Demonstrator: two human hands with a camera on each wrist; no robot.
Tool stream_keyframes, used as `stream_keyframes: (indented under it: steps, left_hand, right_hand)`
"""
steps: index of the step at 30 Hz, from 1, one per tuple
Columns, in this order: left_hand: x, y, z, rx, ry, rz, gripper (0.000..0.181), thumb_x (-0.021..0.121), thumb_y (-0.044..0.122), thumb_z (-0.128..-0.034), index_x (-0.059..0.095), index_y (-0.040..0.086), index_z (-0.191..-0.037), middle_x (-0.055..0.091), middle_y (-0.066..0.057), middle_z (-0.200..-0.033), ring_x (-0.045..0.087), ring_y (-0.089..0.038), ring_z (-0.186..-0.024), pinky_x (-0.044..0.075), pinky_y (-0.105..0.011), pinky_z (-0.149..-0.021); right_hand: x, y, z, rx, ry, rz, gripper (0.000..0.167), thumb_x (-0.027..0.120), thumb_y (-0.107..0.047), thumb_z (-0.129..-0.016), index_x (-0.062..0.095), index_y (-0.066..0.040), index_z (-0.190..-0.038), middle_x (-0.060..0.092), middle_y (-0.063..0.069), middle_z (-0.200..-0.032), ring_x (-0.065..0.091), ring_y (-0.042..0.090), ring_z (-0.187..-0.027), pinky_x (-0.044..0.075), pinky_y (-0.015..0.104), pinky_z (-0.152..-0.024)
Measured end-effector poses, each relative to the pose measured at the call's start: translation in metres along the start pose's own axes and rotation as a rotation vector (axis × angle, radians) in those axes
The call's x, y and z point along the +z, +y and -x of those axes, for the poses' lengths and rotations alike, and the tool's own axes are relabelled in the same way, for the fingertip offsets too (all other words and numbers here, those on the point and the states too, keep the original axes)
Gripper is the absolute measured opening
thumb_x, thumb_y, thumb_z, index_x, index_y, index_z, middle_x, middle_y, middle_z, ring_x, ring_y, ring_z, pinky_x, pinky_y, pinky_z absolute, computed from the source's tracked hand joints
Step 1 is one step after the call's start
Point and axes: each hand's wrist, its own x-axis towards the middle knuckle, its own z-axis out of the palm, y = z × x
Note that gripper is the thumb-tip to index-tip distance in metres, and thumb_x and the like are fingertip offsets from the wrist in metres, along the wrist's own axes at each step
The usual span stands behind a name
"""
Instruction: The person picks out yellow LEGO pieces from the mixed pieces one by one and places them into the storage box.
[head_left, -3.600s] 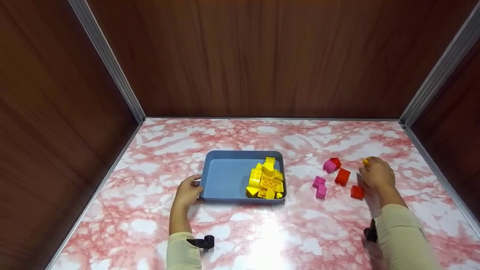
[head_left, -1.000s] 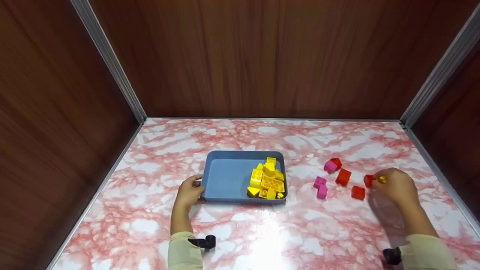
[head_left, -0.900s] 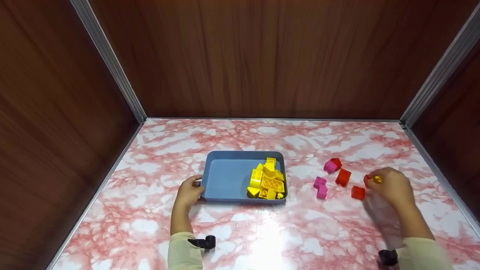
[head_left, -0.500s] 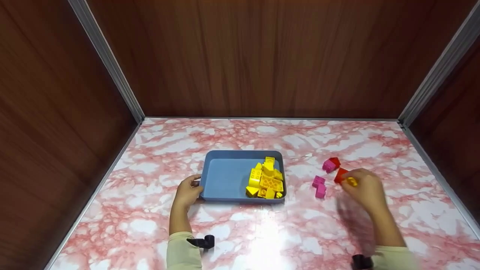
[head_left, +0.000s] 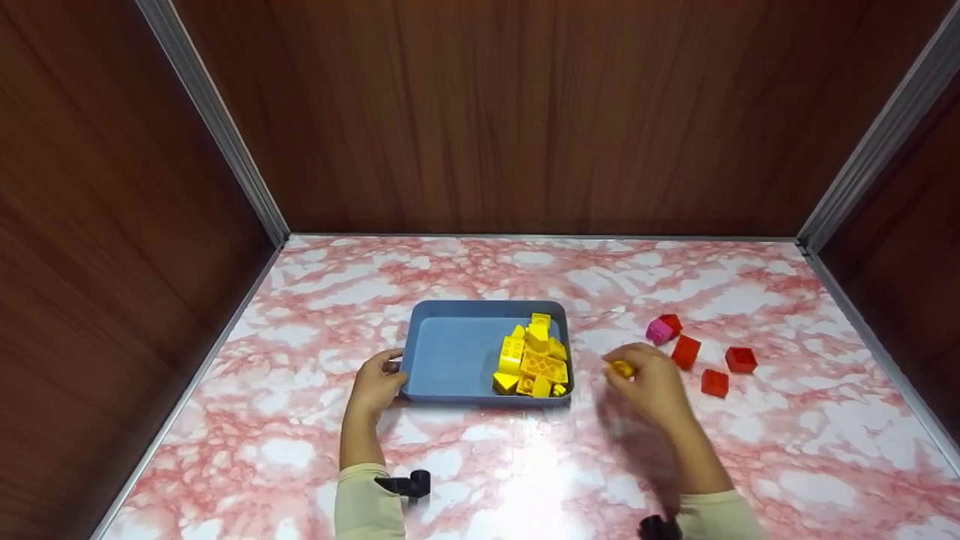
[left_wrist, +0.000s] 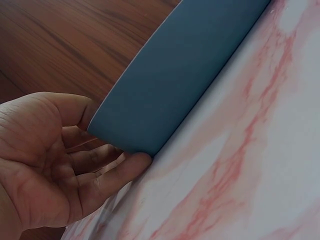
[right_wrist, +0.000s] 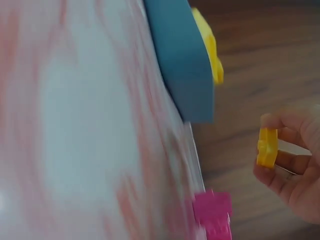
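Observation:
A blue-grey tray [head_left: 450,360] lies on the table with several yellow building bricks [head_left: 544,366] heaped in its right half. At its left side my left hand [head_left: 377,384] holds the wall. In the left wrist view the tray's outer wall [left_wrist: 165,85] sits between the thumb and curled fingers. My right hand [head_left: 657,386] is just right of the tray and above the table. Thumb and fingertips pinch a small yellow brick [right_wrist: 267,148]. Below that hand, the right wrist view shows pink bricks [right_wrist: 212,210]; in the head view the hand hides them.
To the right lie loose red bricks [head_left: 685,352], including a red brick [head_left: 741,359] farthest right. Behind them a pink brick [head_left: 659,331] touches another red one. Brown wood-grain panels [head_left: 525,120] with metal edges enclose the marbled table [head_left: 465,465] at the back and sides.
Carrying the yellow brick, my right hand has travelled left from beside the red bricks toward the tray. It now covers the pink bricks and uncovers the red ones. The left hand and tray stay put.

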Motion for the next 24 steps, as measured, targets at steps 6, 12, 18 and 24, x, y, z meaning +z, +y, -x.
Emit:
stream_keyframes:
  steps: [6,12,18,24]
  left_hand:
    - [0.000,-0.001,-0.002,0.006,0.010,-0.002,0.051,0.053,-0.006,-0.0840,0.054,-0.002,-0.135,0.057,-0.024,-0.113,0.063,-0.033,-0.091,0.059,-0.046,-0.063]
    - [0.000,0.000,-0.002,0.025,0.012,-0.011,0.052,0.052,-0.006,-0.0816,0.055,-0.002,-0.134,0.059,-0.023,-0.110,0.064,-0.031,-0.088,0.058,-0.044,-0.060]
    - [0.000,0.001,-0.001,0.020,0.006,-0.010,0.053,0.051,-0.006,-0.0816,0.055,-0.002,-0.134,0.058,-0.023,-0.112,0.064,-0.033,-0.090,0.058,-0.046,-0.061]
    - [-0.001,0.000,0.000,0.015,0.009,0.003,0.052,0.052,-0.006,-0.0825,0.055,-0.002,-0.134,0.058,-0.023,-0.112,0.064,-0.033,-0.087,0.059,-0.046,-0.061]
  right_hand:
    - [0.025,-0.022,-0.003,-0.044,-0.089,-0.066,0.022,0.075,-0.004,-0.082,0.075,-0.005,-0.104,0.067,0.008,-0.105,0.062,0.023,-0.090,0.055,0.039,-0.077]
    - [0.042,-0.037,-0.005,-0.170,-0.124,-0.108,0.027,0.074,0.001,-0.078,0.075,-0.005,-0.105,0.063,0.006,-0.105,0.059,0.019,-0.085,0.055,0.035,-0.072]
    - [0.055,-0.046,-0.007,-0.264,-0.135,-0.098,0.029,0.076,-0.001,-0.077,0.075,-0.005,-0.106,0.062,0.006,-0.100,0.057,0.020,-0.084,0.053,0.032,-0.068]
    - [0.061,-0.051,-0.004,-0.249,-0.132,-0.087,0.029,0.078,-0.002,-0.077,0.075,-0.006,-0.106,0.062,0.004,-0.100,0.057,0.020,-0.089,0.053,0.032,-0.072]
